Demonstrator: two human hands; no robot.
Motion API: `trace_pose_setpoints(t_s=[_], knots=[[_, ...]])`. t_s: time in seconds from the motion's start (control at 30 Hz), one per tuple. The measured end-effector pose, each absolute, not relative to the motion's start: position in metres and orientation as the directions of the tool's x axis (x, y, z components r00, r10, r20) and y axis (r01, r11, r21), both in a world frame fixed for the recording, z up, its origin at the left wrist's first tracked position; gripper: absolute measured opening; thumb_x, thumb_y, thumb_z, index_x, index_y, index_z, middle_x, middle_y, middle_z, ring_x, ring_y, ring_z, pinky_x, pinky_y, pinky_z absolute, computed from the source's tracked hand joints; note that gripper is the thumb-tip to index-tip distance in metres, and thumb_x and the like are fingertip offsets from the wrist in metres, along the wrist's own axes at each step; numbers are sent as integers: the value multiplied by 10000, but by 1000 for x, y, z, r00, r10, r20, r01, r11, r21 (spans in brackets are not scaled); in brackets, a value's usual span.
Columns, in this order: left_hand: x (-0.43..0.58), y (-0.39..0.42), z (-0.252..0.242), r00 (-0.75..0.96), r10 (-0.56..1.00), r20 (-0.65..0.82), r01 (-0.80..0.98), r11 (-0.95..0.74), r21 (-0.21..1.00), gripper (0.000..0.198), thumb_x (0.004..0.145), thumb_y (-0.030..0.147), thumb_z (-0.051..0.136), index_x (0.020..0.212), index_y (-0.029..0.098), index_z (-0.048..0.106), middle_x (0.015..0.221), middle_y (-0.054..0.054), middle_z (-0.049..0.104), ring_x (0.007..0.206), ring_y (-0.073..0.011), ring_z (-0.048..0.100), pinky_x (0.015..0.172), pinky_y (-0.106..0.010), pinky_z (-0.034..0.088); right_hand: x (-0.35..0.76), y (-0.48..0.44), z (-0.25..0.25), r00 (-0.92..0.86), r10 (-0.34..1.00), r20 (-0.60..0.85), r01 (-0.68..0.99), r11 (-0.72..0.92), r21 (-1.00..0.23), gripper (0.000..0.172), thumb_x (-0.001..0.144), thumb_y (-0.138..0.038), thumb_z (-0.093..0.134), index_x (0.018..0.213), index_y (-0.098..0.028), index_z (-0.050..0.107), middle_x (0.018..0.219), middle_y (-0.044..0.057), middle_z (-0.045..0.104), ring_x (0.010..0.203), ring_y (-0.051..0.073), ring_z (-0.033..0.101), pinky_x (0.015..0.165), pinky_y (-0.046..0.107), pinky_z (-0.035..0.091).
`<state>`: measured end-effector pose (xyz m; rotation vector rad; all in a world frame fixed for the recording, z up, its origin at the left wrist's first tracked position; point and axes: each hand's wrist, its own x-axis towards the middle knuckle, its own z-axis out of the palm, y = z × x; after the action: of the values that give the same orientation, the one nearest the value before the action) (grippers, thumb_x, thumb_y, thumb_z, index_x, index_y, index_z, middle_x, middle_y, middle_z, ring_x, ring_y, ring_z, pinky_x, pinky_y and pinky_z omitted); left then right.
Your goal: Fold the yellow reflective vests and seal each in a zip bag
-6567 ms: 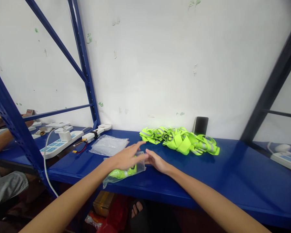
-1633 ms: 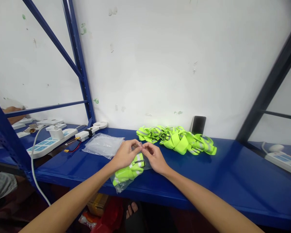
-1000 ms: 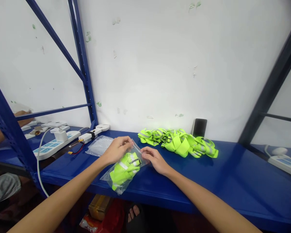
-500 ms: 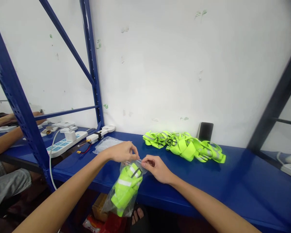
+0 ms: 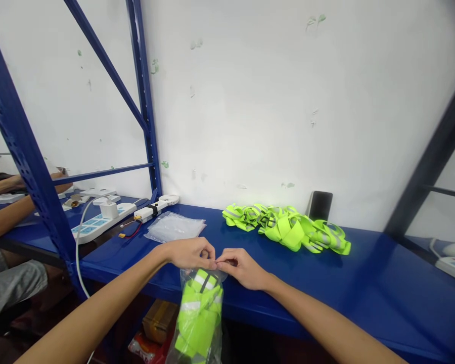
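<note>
White scuffed wall (image 5: 250,101); blue table (image 5: 364,283) set against it. Landmark: the clear bag (image 5: 200,321).

Just changed: half a second ago the bag slanted left; now it hangs nearly upright, fingertips brought together over its top. Left hand (image 5: 191,253), above the bag: thumb and finger pinched tight on its top edge. Bag dangles before the table's near edge, yellow-green strap bundle (image 5: 197,306) inside, lower end out of view. Right hand (image 5: 244,268), above and right of the bag: pinched too, seemingly on the same edge, tips meeting the left's. Reads as close work at the bag's mouth; sealed or not, cannot tell, fingers cover it.

Around. Far left of the bag: co-worker's forearm (image 5: 7,220), partly behind a blue upright (image 5: 30,146). Nearer: power strip (image 5: 92,226), small fan (image 5: 169,199). Behind the bag, slightly left: flat plastic bags (image 5: 175,227), left hand standing between. Behind, right: loose strap pile (image 5: 290,230), then phone-like slab (image 5: 321,205) propped beyond it.
</note>
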<state>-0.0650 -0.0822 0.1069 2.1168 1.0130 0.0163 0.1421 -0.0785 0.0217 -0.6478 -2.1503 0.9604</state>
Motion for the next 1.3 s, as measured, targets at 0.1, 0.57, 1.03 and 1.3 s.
trace_pose_setpoints(t_s=[0.1,0.57,1.03,1.3], knots=[[-66,-82,107,690,655,-309,645,-362,673,414,772,588,543,848,187,616,638,26,491,465,-101,462,416,-207,396,141,-79,23,-629,683,370,153,576,-803,286,862,-414,565,861,-169,713,728,-1,542,617,103,407,551,230,301],[-64,-80,104,725,669,-165,618,-525,585,320,792,445,546,810,154,677,604,7,543,565,-115,467,499,-201,337,142,-78,19,-621,699,355,171,562,-809,273,850,-417,568,851,-169,681,676,-14,535,593,103,416,542,220,326],[-51,-84,100,714,695,-85,664,-632,400,91,704,241,534,631,188,553,541,40,488,494,-107,411,465,-222,293,141,-84,27,-623,672,401,212,639,-740,211,869,-300,520,823,-152,663,623,-29,505,558,92,370,528,217,284],[-53,-95,106,778,620,-103,587,-658,472,166,755,255,525,606,183,520,493,65,329,472,-86,273,463,-223,245,150,-76,33,-737,636,230,169,502,-848,259,835,-387,589,820,-150,691,535,-47,419,508,78,293,475,216,231]])
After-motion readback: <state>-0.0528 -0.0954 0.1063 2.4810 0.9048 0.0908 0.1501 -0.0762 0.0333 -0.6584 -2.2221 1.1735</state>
